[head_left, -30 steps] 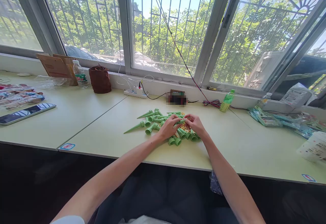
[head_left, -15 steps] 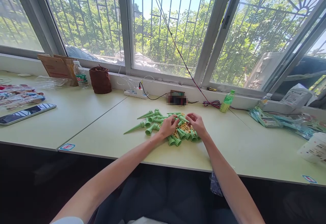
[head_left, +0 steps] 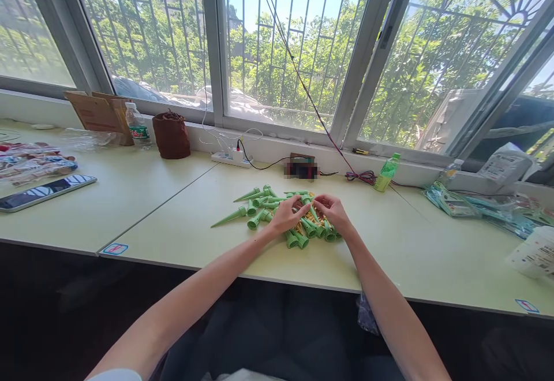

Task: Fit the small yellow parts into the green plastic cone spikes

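Note:
A green plant-watering spike is held between my hands, its wide end up and its narrow tip slanting down to the right. My left hand is closed on it near the wide end. My right hand has its fingers pinched together close beside the same end; what they hold is too small to make out. Below and around both hands lies a pile of similar green spikes, mixed with small yellow pieces partly hidden by the hands.
A pale table runs under the windows. Along its back stand a brown pouch, a power strip, a blurred dark device and a green bottle. A phone lies left; teal packets lie right.
The green spike between my hands has turned from pointing right to pointing down. My right fingers have moved slightly left, towards its wide end.

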Available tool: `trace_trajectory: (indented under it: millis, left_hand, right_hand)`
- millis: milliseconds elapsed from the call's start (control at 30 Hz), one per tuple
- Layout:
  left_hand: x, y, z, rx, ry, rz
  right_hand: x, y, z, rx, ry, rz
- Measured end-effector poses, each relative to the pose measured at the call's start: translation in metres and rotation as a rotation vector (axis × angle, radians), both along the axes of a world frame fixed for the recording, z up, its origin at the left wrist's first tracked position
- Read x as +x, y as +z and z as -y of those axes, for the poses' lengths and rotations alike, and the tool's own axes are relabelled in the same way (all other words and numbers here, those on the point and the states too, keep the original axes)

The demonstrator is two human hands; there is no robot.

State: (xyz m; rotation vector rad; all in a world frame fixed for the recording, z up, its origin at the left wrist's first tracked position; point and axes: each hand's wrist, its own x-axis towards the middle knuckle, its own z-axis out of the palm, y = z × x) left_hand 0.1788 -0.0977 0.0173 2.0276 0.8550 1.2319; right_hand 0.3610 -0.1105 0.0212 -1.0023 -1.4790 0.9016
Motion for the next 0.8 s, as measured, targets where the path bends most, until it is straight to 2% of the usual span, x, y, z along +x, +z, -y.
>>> trace_trajectory:
  millis: [233,433,800]
  left_hand:
    - [-0.0014,-0.0027,-0.0015,0.022,-0.008,-0.041]
    - [-0.0022,-0.0017,0.0012,0.162,-0.084,-0.047]
    - [-0.0018,-0.0054,0.0002,0.232,-0.06,-0.078]
  right_hand:
    - [0.0019,-0.0018,-0.0017,-0.007,0.0,0.007]
    - [0.0017,0.0021,0.0017,-0.022,0.007,-0.013]
    - [0.0007,0.0077,0.0057,-0.028,0.062,-0.079]
